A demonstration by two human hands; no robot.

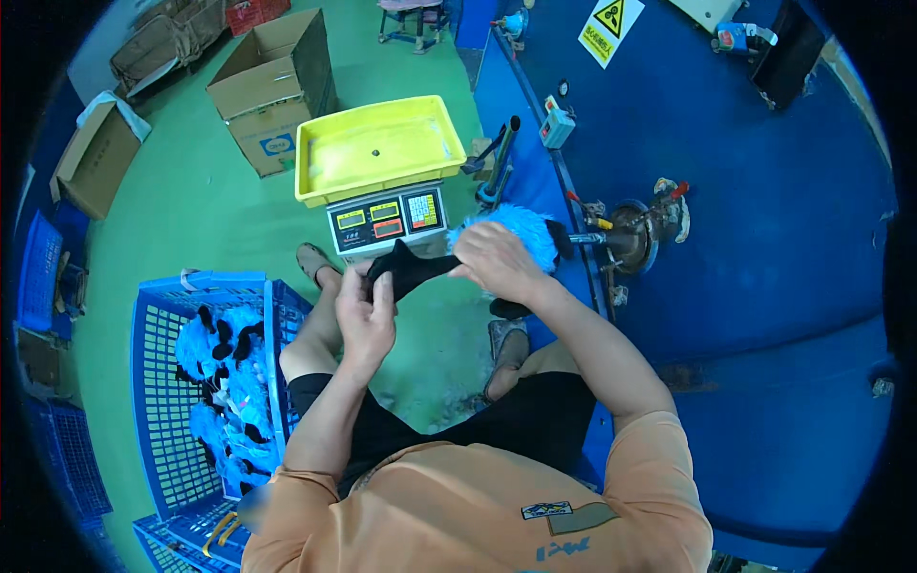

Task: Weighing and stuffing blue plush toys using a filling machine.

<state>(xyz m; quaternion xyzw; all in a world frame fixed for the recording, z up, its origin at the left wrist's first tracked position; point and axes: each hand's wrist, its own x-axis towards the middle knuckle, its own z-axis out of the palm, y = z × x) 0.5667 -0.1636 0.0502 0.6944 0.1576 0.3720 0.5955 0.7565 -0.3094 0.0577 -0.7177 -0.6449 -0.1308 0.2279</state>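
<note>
A floppy black fabric piece [411, 270] is stretched between my two hands, above the floor in front of my knees. My left hand [367, 310] pinches its left end between thumb and fingers. At its other end, the fingers of my right hand [497, 260] are closed on the fabric. Just behind my right hand is a fluffy blue plush piece [523, 229] with black parts, beside the metal nozzle [585, 238] of the blue machine. Whether the black fabric joins the blue plush is hidden by my hand.
A scale [390, 222] carrying a yellow tray [315, 177] stands ahead. Left of my leg, a blue basket [158, 382] holds several blue-and-black plush pieces [229, 344]. The blue machine [745, 239] rises at right. Cardboard boxes [272, 119] sit on the green floor [181, 191].
</note>
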